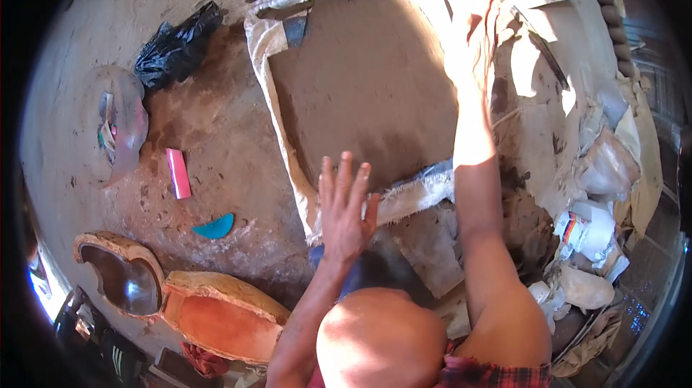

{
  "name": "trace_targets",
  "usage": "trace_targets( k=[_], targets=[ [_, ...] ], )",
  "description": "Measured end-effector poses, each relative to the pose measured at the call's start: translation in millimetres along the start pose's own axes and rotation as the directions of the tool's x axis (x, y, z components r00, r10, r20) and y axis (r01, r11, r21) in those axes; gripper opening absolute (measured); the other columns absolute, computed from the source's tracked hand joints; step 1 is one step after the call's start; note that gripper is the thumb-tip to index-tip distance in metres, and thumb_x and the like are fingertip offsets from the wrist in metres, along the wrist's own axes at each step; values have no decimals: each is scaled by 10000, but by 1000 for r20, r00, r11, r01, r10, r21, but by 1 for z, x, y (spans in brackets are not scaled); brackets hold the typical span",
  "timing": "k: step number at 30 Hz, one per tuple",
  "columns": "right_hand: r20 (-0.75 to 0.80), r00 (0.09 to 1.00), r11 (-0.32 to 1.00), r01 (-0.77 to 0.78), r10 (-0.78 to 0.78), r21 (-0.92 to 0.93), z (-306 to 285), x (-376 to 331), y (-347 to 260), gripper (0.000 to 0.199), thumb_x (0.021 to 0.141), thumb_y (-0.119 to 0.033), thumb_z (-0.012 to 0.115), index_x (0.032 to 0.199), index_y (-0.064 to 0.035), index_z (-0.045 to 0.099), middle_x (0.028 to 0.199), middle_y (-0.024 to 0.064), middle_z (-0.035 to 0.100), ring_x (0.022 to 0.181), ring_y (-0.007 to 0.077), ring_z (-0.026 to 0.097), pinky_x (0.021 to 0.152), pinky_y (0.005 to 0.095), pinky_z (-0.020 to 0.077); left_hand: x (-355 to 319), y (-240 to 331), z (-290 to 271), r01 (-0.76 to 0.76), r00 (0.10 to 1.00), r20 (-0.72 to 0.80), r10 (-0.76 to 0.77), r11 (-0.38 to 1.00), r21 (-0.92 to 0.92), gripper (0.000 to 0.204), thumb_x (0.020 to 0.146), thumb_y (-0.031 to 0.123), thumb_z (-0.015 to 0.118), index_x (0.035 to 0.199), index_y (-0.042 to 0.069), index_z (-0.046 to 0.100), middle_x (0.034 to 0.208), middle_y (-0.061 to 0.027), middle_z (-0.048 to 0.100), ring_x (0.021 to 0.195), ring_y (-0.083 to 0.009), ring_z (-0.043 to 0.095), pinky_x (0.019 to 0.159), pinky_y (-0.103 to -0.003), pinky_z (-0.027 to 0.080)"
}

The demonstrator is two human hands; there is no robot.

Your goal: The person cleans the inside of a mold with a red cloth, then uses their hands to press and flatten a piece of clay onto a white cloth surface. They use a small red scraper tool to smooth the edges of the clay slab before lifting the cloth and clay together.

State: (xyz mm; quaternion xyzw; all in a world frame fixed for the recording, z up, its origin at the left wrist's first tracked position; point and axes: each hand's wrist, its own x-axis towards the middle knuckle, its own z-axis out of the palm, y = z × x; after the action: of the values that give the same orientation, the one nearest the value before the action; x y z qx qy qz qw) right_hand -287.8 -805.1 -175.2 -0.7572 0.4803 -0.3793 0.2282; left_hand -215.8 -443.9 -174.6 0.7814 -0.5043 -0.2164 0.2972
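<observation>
A wide flat slab of brown clay (pixel 364 78) lies on a white woven sack (pixel 288 150) spread on the dirt floor. My left hand (pixel 344 204) is flat with fingers spread, pressing on the slab's near edge. My right hand (pixel 468 42) reaches across to the slab's far right side in glaring sunlight; its fingers are washed out and hard to make out. My knee (pixel 378 337) fills the lower middle.
A pink bar (pixel 178 172) and a teal curved scraper (pixel 214 227) lie on the floor at left. A black plastic bag (pixel 176 45), a round bowl (pixel 119 125) and two orange moulds (pixel 216 316) sit around them. Crumpled sacks and clay lumps (pixel 591 244) pile at right.
</observation>
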Motion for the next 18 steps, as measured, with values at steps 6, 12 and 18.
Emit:
trace_targets(
  k=[6,12,18],
  targets=[
    [241,969,781,106,58,-615,32,16,93,940,1095,-771,426,1810,-199,215,1850,220,201,1718,449,105,1289,801,71,-17,11,68,-15,960,280,-27,989,146,799,1044,563,680,1739,249,442,1853,-123,286,1684,-501,232,1340,-716,188],
    [42,979,939,201,-198,-279,10,68,-1,956,1078,-752,493,1768,-125,281,1837,247,215,1685,520,156,1305,752,190,4,-6,56,-30,976,217,-16,978,207,780,1047,538,688,1736,259,452,1857,-111,278,1687,-485,235,1344,-699,194],
    [124,977,690,209,-171,-693,76,111,81,965,1042,-835,468,1762,-212,316,1839,225,198,1690,529,82,1250,868,100,19,24,75,-59,964,265,22,989,133,805,1036,563,697,1737,255,448,1860,-128,260,1697,-482,213,1335,-717,196]
  ],
)
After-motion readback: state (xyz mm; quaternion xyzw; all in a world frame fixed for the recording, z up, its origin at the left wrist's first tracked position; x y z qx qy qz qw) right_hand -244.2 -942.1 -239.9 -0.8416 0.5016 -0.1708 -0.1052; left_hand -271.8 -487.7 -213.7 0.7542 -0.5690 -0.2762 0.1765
